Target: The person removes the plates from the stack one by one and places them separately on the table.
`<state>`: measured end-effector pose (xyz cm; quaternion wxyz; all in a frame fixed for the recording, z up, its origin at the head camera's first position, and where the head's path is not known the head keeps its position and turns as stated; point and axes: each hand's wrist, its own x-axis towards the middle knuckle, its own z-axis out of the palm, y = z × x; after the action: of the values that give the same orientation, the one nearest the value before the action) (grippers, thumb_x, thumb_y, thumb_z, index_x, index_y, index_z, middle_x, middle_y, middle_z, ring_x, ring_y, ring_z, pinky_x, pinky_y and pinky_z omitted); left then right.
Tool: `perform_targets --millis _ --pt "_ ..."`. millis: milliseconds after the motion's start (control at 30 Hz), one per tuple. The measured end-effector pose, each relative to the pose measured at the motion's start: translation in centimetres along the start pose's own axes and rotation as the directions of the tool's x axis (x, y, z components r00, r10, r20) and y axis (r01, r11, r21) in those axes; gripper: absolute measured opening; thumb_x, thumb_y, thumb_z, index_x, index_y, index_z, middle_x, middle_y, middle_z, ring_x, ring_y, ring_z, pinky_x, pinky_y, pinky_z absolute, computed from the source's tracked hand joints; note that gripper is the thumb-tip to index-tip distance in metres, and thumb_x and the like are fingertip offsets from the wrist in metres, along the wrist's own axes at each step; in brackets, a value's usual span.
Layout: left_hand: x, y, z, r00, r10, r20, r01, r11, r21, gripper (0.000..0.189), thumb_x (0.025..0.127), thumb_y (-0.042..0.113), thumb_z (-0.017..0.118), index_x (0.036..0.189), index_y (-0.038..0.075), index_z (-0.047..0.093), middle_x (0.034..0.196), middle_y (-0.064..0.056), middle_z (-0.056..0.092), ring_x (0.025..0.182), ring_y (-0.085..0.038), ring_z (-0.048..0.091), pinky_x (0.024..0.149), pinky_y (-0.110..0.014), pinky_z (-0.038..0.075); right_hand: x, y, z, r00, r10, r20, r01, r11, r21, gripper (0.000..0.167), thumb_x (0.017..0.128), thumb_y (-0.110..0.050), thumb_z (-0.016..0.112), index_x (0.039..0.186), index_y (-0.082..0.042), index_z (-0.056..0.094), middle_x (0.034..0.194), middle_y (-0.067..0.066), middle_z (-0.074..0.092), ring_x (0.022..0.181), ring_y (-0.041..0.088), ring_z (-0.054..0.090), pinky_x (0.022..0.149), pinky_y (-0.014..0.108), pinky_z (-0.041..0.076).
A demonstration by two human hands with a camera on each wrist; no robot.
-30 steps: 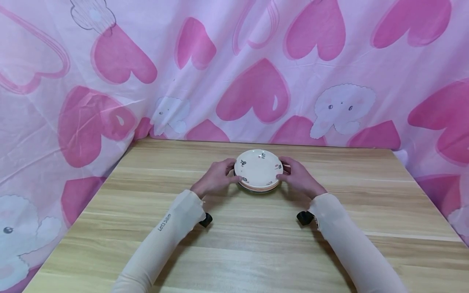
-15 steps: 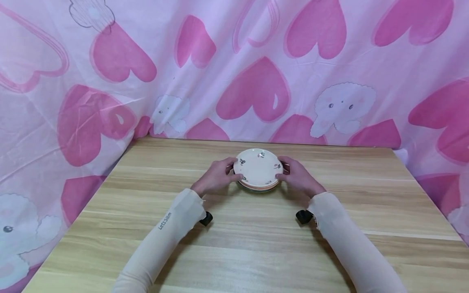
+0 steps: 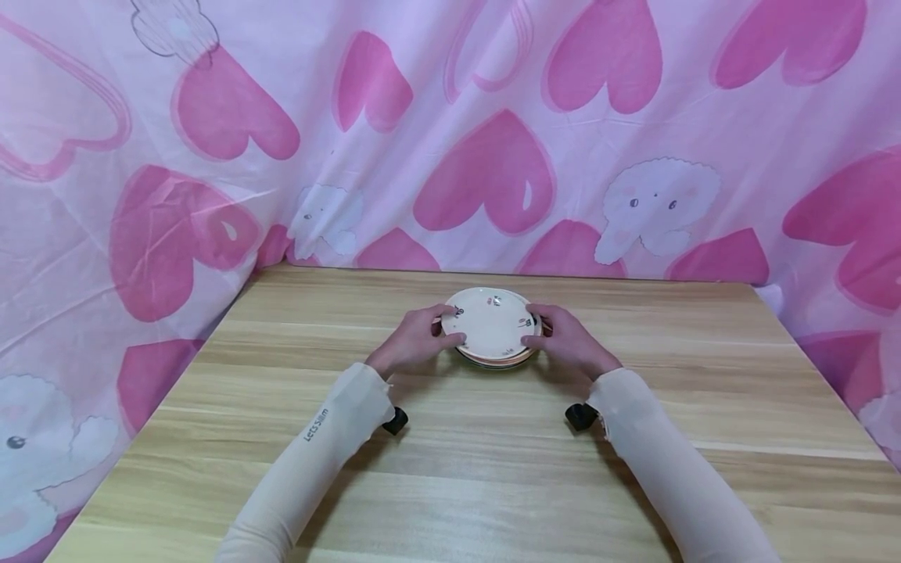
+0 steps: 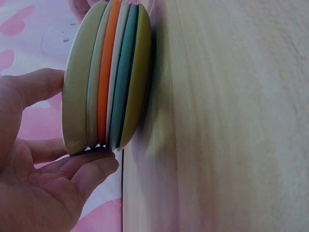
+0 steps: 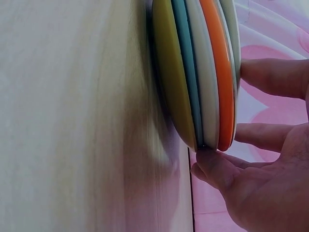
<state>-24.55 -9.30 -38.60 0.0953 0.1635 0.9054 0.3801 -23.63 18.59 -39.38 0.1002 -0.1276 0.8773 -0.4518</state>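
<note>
A stack of round plates stands toward the back of the table, topped by a white plate [image 3: 487, 324] with small printed pictures near its rim. This top plate sits a little left of those under it. Seen from the side in the left wrist view, the lower plates show an orange rim [image 4: 109, 72], a teal rim [image 4: 123, 82] and a yellow plate [image 4: 137, 77] at the bottom. My left hand [image 3: 417, 336] holds the top plate's left edge, thumb over the rim. My right hand [image 3: 570, 338] pinches its right edge, other fingertips against the stack's far side [image 5: 224, 96].
The stack rests on a wood-grain table [image 3: 450, 469]. A pink curtain [image 3: 486, 180] with hearts hangs behind the table's back edge and along its left side. Black wrist devices, such as the one under the right sleeve [image 3: 581, 417], hang near the tabletop.
The top plate has slid slightly left over the stack, uncovering part of the plates below at the right. My right hand has moved slightly left with it; my left hand has barely moved.
</note>
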Motion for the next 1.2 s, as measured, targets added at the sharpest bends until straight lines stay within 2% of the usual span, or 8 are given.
perform_targets --millis 200,367,600,733,933,1067,1200 --pt "0.0 -0.1 0.0 1.0 -0.027 0.009 0.028 0.995 -0.098 0.058 0.09 0.028 0.074 0.142 0.009 0.055 0.143 -0.017 0.058 0.126 -0.026 0.062 0.108 -0.037 0.05 -0.2 -0.1 0.0 1.0 -0.008 0.002 0.008 1.0 -0.011 0.062 0.097 -0.009 0.061 0.15 0.009 0.035 0.155 0.032 0.037 0.147 0.046 0.034 0.123 0.055 0.028" --pt "-0.1 -0.5 -0.2 0.997 -0.071 0.02 0.073 0.977 -0.199 0.061 0.087 0.022 0.077 0.142 0.009 0.055 0.143 -0.015 0.059 0.122 -0.027 0.066 0.097 -0.031 0.057 -0.1 0.0 0.1 1.0 0.006 0.018 -0.006 1.0 0.014 0.06 0.099 -0.006 0.054 0.153 0.008 0.031 0.158 0.03 0.034 0.149 0.044 0.03 0.124 0.054 0.026" --pt "-0.6 -0.8 -1.0 0.993 -0.12 0.016 0.119 0.946 -0.302 0.067 0.084 0.015 0.081 0.144 0.008 0.053 0.141 -0.017 0.061 0.125 -0.027 0.064 0.097 -0.032 0.058 0.1 0.2 0.4 0.999 0.019 0.048 -0.018 1.0 -0.013 0.063 0.098 -0.006 0.051 0.155 0.005 0.026 0.161 0.028 0.03 0.151 0.042 0.028 0.125 0.055 0.025" --pt "-0.5 -0.9 -1.4 0.992 -0.125 0.001 0.118 0.934 -0.336 0.069 0.081 0.011 0.083 0.143 0.007 0.054 0.138 -0.017 0.063 0.123 -0.027 0.066 0.095 -0.031 0.058 0.1 0.2 0.3 0.998 0.02 0.056 -0.018 1.0 -0.024 0.064 0.099 -0.006 0.05 0.156 0.004 0.025 0.162 0.026 0.028 0.151 0.04 0.027 0.125 0.055 0.024" --pt "-0.5 -0.9 -1.5 0.991 -0.135 0.016 0.13 0.903 -0.409 0.07 0.078 0.004 0.083 0.142 0.007 0.054 0.134 -0.018 0.065 0.115 -0.025 0.069 0.085 -0.024 0.059 0.3 0.4 0.2 0.998 0.013 0.059 -0.011 0.999 -0.038 0.064 0.099 -0.007 0.049 0.156 0.004 0.024 0.163 0.026 0.027 0.152 0.038 0.026 0.125 0.054 0.025" --pt "-0.5 -0.8 -1.5 0.991 -0.132 0.005 0.122 0.9 -0.419 0.07 0.077 0.002 0.083 0.141 0.006 0.055 0.137 -0.018 0.063 0.114 -0.028 0.069 0.082 -0.023 0.059 0.4 0.5 0.2 0.998 0.014 0.059 -0.012 0.999 -0.04 0.064 0.098 -0.006 0.049 0.156 0.004 0.025 0.163 0.025 0.028 0.147 0.034 0.033 0.122 0.052 0.031" --pt "-0.5 -1.0 -1.6 0.992 -0.127 -0.008 0.113 0.904 -0.413 0.071 0.077 0.004 0.084 0.141 0.004 0.054 0.141 -0.019 0.06 0.119 -0.033 0.067 0.088 -0.028 0.06 0.3 0.5 0.2 0.998 0.017 0.054 -0.015 0.999 -0.04 0.065 0.097 -0.005 0.049 0.156 0.004 0.025 0.163 0.023 0.029 0.139 0.029 0.038 0.117 0.047 0.035"
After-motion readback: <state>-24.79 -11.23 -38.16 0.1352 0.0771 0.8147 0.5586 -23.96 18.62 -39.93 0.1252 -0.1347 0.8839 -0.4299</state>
